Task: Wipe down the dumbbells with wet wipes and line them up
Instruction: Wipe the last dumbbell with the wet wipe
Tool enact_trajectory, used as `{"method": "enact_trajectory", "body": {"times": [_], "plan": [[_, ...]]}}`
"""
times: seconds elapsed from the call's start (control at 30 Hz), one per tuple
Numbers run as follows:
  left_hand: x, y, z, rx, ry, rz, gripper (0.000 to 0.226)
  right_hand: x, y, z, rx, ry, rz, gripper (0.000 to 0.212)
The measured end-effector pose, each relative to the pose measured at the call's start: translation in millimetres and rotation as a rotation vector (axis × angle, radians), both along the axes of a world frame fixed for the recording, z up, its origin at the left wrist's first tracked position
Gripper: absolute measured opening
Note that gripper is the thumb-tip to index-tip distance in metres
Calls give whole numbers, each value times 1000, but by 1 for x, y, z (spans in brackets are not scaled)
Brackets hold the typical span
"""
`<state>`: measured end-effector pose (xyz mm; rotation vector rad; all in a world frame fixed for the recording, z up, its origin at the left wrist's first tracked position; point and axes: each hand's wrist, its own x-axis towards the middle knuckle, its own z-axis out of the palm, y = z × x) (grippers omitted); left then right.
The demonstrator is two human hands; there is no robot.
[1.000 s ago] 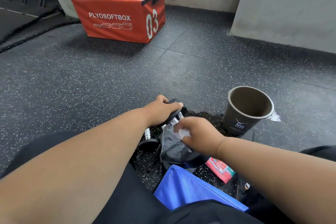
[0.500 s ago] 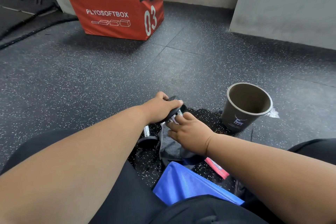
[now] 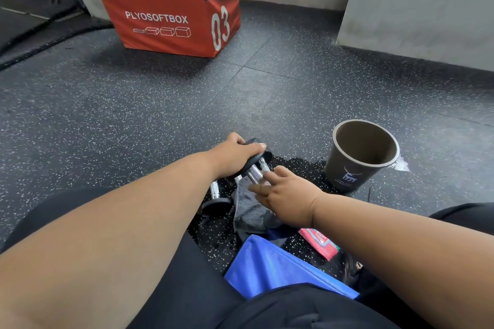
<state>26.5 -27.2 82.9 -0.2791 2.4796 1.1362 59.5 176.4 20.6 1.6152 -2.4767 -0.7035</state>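
Observation:
A dumbbell with a chrome handle (image 3: 253,174) and black end plates lies tilted on the floor in front of me. My left hand (image 3: 236,153) grips its far end plate from above. My right hand (image 3: 287,195) has its fingers stretched out, fingertips touching the handle, palm over a grey wipe (image 3: 247,207) draped across the dumbbell's near part. A second dumbbell (image 3: 215,193) lies just left of it, partly hidden by my left forearm. A red pack of wipes (image 3: 319,244) lies on the floor under my right forearm.
A brown paper bin (image 3: 344,168) stands to the right of the dumbbells. A blue bag (image 3: 278,267) sits between my legs. An orange plyo box (image 3: 171,10) stands at the far left, grey walls (image 3: 417,8) behind and right. A speckled rubber floor (image 3: 133,120) lies between.
My right hand has opened from a curled grip on the wipe and slid forward along the handle, fingers now stretched out. My left hand has kept hold of the end plate.

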Motion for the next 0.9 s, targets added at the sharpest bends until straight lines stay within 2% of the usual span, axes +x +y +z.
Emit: {"method": "enact_trajectory", "body": {"times": [0.13, 0.27, 0.47, 0.67, 0.73, 0.8, 0.9], "plan": [[-3, -3, -3, -3, -10, 8, 56, -4, 9, 1, -41, 1, 93, 50], [-5, -9, -8, 0, -36, 22, 58, -10, 19, -10, -112, 5, 162, 29], [-8, -12, -13, -2, -32, 46, 59, -11, 29, -9, -75, -72, 125, 48], [-10, -12, -13, 15, -77, 64, 69, -9, 34, -6, 0, -205, 51, 56], [-10, -12, -14, 21, -80, 76, 73, -7, 34, -3, -111, -221, 68, 56], [-11, -12, -14, 29, -82, 87, 73, -2, 30, 3, -330, -301, -36, 53], [-11, -12, -13, 45, -98, 94, 70, 5, 13, 23, -880, -747, -604, 42]]}}
